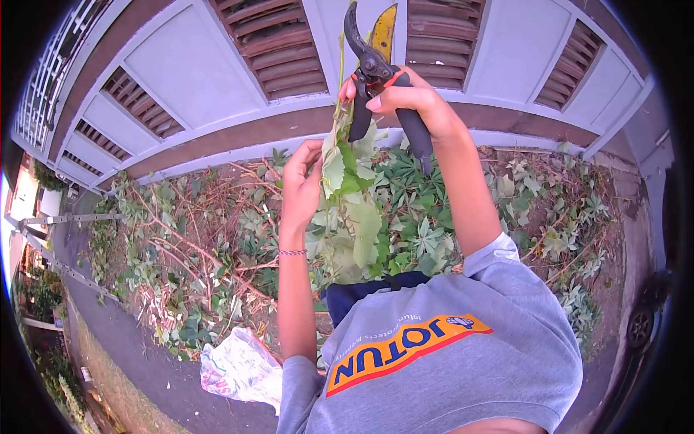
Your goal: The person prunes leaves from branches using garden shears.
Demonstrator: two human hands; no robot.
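My right hand (pixel 423 101) is wrapped around a pair of pruning shears (pixel 372 64) with black handles and one yellow blade. The blades point up and stand apart. Some of its fingertips show at the upper stems of a leafy vine (pixel 350 173), just left of the shears' handles. Lower down, my left hand (pixel 302 181) has its fingers curled at the vine's left side, gripping it among the leaves. The vine hangs upright between both arms, its broad green leaves drooping toward my waist.
Cut branches and leaves (pixel 217 239) cover the ground along a white wall (pixel 195 58) with brown louvred vents. A crumpled white plastic bag (pixel 242 369) lies at lower left. A metal ladder (pixel 65 217) stands at far left; a vehicle wheel (pixel 640 325) shows at far right.
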